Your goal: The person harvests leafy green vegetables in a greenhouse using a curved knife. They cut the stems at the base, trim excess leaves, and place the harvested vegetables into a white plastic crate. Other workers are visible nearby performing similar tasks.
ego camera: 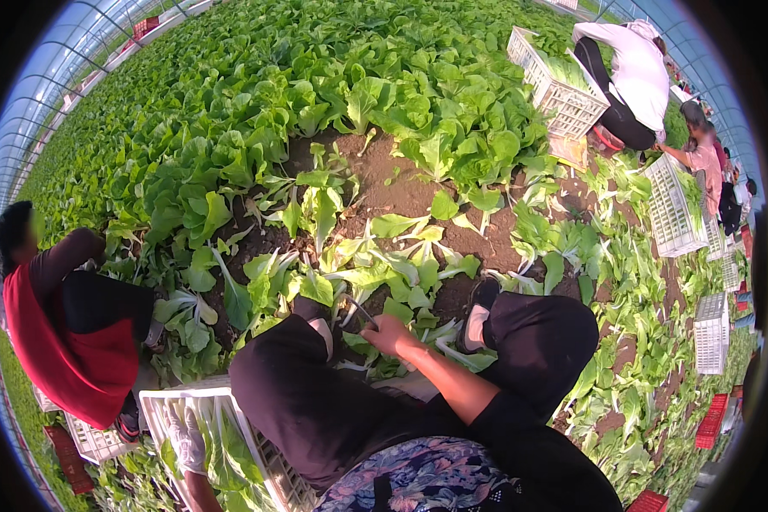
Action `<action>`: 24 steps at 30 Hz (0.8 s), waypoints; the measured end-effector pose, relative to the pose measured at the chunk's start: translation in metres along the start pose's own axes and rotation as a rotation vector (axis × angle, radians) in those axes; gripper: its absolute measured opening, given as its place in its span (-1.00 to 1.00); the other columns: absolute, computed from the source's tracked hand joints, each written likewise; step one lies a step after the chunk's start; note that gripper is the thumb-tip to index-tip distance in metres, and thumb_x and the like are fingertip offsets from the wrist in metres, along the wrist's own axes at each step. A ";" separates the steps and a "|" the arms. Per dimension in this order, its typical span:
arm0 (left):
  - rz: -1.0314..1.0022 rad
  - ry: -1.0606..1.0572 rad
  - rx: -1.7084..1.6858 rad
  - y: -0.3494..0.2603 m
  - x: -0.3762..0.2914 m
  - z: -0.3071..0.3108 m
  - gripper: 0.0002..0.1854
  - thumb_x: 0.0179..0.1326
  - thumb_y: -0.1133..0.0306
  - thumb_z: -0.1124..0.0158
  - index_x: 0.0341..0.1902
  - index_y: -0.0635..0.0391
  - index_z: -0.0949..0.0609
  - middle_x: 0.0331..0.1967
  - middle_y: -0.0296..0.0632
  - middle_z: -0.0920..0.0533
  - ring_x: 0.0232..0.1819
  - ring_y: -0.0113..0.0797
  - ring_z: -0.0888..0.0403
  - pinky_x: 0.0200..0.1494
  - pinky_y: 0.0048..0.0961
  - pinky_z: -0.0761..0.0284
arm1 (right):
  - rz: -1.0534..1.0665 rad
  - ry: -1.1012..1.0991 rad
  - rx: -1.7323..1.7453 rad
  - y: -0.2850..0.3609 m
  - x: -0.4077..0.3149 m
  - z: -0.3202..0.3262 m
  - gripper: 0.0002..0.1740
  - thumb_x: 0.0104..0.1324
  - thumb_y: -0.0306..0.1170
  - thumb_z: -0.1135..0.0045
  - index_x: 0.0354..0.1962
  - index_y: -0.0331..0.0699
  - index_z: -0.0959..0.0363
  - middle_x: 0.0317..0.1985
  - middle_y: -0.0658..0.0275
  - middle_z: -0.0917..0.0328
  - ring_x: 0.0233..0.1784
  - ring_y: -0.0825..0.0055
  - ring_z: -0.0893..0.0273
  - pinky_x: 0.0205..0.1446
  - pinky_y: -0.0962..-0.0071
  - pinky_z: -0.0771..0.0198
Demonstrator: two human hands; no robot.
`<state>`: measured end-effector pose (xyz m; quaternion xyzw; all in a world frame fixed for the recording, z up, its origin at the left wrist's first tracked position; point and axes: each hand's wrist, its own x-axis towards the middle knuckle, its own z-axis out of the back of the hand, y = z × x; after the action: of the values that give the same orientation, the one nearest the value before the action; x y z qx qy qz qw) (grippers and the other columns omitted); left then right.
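Between the knees, my bare right hand (387, 334) is closed on a knife (360, 310), whose thin dark blade points up and left over cut leaves. My left hand (187, 441), in a thin whitish glove, reaches into a white plastic crate (262, 441) at the lower left, on top of leafy greens (227, 457). Its fingers lie among the pale stalks; whether they grip any cannot be told. Loose leaves (416, 256) lie on the brown soil (393, 182) in front of my feet, with rooted leafy green plants (358, 105) beyond.
A person in a red garment (77, 352) crouches close at the left. At the upper right, a person in a white top (640, 70) bends by a filled white crate (566, 96). More crates (675, 205) and people line the right side. Cut leaves (633, 384) cover the ground there.
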<state>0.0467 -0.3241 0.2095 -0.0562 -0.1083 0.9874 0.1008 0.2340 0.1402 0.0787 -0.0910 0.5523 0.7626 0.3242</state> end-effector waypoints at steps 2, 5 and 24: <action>0.011 0.116 -0.069 -0.023 -0.018 -0.030 -0.26 0.46 0.06 -0.04 0.55 0.16 -0.09 0.55 0.18 -0.01 0.58 0.12 0.06 0.54 -0.16 0.09 | -0.036 -0.009 0.028 -0.007 -0.004 0.001 -0.67 0.22 -0.18 -0.24 -0.41 -0.33 -0.60 -0.52 0.10 -0.61 -0.42 0.26 -0.58 -0.25 0.26 -0.44; 0.150 0.142 0.424 -0.042 -0.033 -0.062 -0.15 0.37 0.03 -0.14 0.58 0.09 -0.02 0.57 0.13 0.03 0.59 0.05 0.07 0.49 0.02 -0.01 | -0.087 -0.042 0.015 -0.017 -0.009 0.001 -0.68 0.18 -0.17 -0.24 -0.46 -0.29 -0.60 -0.51 0.04 -0.62 -0.39 0.13 -0.62 -0.24 0.21 -0.45; 0.244 0.116 0.385 -0.040 -0.035 -0.102 -0.22 0.37 -0.05 -0.06 0.58 -0.23 -0.02 0.62 -0.15 0.13 0.60 0.01 0.09 0.52 0.02 0.05 | -0.045 0.020 -0.177 -0.039 -0.012 -0.014 -0.65 0.14 -0.16 -0.25 -0.39 -0.33 -0.64 -0.39 -0.06 -0.65 -0.27 0.02 -0.64 -0.13 0.15 -0.49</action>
<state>0.1015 -0.2725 0.1228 -0.1055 0.0956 0.9898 -0.0043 0.2637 0.1296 0.0491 -0.1395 0.4836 0.8001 0.3264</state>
